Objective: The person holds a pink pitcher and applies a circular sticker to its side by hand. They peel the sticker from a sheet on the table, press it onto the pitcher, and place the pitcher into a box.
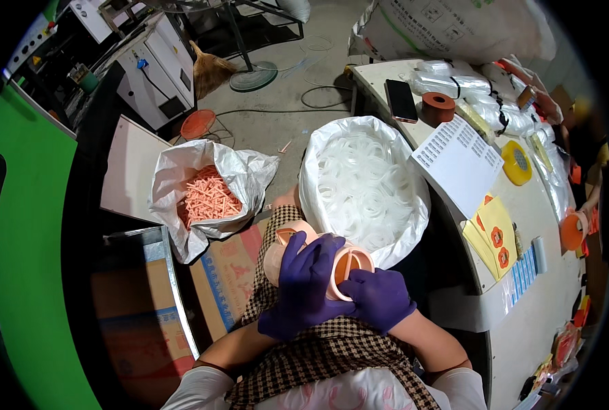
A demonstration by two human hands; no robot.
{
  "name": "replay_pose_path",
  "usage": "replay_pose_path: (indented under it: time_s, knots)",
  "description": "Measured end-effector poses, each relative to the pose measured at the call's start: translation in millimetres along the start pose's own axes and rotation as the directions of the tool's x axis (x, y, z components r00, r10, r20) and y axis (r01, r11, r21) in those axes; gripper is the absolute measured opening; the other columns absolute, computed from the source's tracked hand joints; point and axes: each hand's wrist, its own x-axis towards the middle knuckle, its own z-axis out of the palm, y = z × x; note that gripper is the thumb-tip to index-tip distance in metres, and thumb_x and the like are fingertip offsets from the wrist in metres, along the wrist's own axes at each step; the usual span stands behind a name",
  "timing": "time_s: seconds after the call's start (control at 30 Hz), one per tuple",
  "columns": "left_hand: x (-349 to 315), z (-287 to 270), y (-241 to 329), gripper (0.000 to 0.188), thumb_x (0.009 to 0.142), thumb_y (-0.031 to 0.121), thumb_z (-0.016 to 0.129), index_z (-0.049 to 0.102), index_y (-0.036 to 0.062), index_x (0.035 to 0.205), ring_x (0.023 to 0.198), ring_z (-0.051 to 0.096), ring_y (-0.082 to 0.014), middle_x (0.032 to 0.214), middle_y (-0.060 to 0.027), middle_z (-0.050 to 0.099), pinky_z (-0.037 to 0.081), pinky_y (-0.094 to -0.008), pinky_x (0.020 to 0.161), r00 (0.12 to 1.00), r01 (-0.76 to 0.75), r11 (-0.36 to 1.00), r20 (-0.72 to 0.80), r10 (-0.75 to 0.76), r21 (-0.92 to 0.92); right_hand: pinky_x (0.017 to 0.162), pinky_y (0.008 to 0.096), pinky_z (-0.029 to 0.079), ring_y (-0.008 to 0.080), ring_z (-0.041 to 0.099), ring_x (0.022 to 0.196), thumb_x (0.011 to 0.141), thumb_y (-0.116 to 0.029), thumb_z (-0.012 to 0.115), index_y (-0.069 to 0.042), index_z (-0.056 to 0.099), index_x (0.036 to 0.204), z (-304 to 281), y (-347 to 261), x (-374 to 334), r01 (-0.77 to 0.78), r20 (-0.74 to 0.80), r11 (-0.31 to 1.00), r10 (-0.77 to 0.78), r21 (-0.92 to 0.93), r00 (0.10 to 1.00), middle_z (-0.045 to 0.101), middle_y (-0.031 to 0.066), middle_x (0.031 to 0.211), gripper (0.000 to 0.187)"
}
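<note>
white label sheet [459, 162], yellow tags [493, 236]; gloved hands [338, 287], pink cup [349, 272]

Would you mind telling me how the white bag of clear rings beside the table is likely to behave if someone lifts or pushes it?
The white bag of clear rings looks thin and crinkled, so it would probably sag and lose shape when lifted. It is piled nearly full, so it is likely fairly heavy. Its mouth is open, so tipping it could spill rings.

— What packaging surrounds the gloved hands [338, 287]?
— A white bag of pink sticks [209, 195] up-left, a white bag of clear rings [362, 188] just above.
— Labels?
— A white printed sheet [458, 164] and yellow tags [492, 236] to the right.
</note>
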Motion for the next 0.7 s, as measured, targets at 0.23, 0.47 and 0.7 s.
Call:
replay_pose_path:
  time_s: [0.23,0.47,0.7]
  knots:
    - [2,-54,-50,0.087,0.069,0.029,0.087,0.045,-0.0004,0.14,0.116,0.06,-0.0335,0.127,-0.0165,0.058,0.04,-0.0469,0.11,0.968,0.195,0.977,-0.143,-0.206,-0.087,0.068,0.043,0.057,0.034,0.069,0.086,0.08,-0.025,0.074,-0.019,0.048,0.141,-45,-26,69,0.149,0.01,0.976,-0.152,0.158,0.988,0.059,0.0145,0.131,0.067]
    - [16,-195,-170,0.121,0.067,0.012,0.087,0.009,0.0055,0.16,0.138,0.043,-0.0275,0.158,-0.0161,0.031,0.035,-0.0413,0.115,0.729,0.171,0.964,-0.684,0.014,0.202,0.086,0.0388,0.056,0.0295,0.066,0.103,0.081,-0.02,0.079,-0.011,0.072,0.115,-34,92,81,0.147,-0.422,0.983,-0.086,0.114,0.902,0.066,0.012,0.116,0.035]
    - [1,-175,-153,0.114,0.073,0.015,0.084,0.009,-0.0009,0.158,0.135,0.047,-0.03,0.149,-0.0182,0.043,0.034,-0.0429,0.115,0.746,0.116,0.948,-0.656,0.113,0.296,0.083,0.0399,0.055,0.03,0.067,0.09,0.087,-0.021,0.074,-0.009,0.072,0.114,18,182,85,-0.526,0.03,0.834,0.538,-0.167,0.843,0.061,0.0113,0.111,0.03]
